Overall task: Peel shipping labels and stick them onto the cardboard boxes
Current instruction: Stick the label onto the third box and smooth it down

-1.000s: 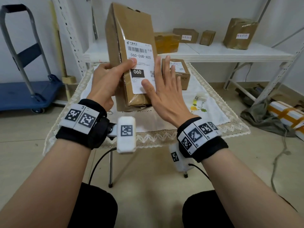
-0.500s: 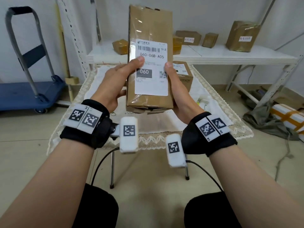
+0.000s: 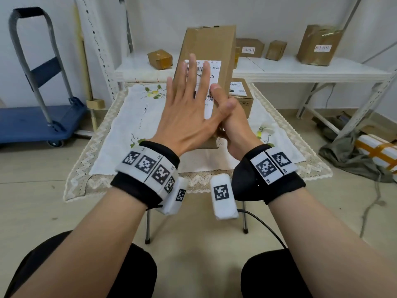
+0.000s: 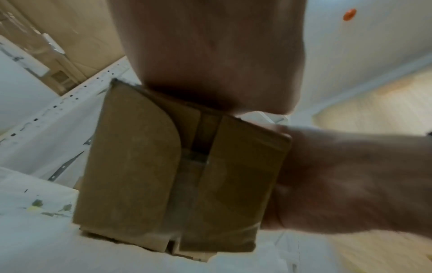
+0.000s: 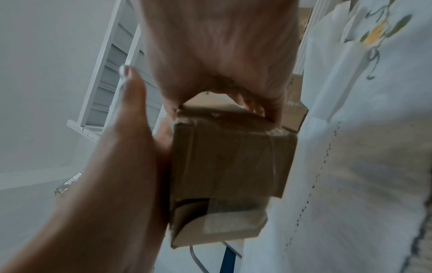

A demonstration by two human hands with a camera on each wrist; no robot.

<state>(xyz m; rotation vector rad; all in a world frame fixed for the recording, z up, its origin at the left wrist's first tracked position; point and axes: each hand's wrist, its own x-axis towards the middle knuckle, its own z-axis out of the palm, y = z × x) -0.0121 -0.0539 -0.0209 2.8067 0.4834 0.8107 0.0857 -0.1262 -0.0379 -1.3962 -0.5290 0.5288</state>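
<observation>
Head view: right hand (image 3: 233, 125) grips box (image 3: 211, 45); left hand (image 3: 184, 117) flattens label (image 3: 211, 87).

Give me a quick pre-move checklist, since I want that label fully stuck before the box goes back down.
1. Box held firmly: ok. The right hand grips the tall box at its lower right edge, thumb on the front.
2. Label on the box face: ok. The shipping label lies on the front.
3. Label pressed flat: ok. The left hand lies on it with straight fingers.
4. Label corners and edges all down: cannot tell, the left hand covers much of it.
5. Box clear of the table: ok, lifted off the cloth.
6. Free spot to set it down: ok, bare cloth lies left of the small labelled box.
</observation>
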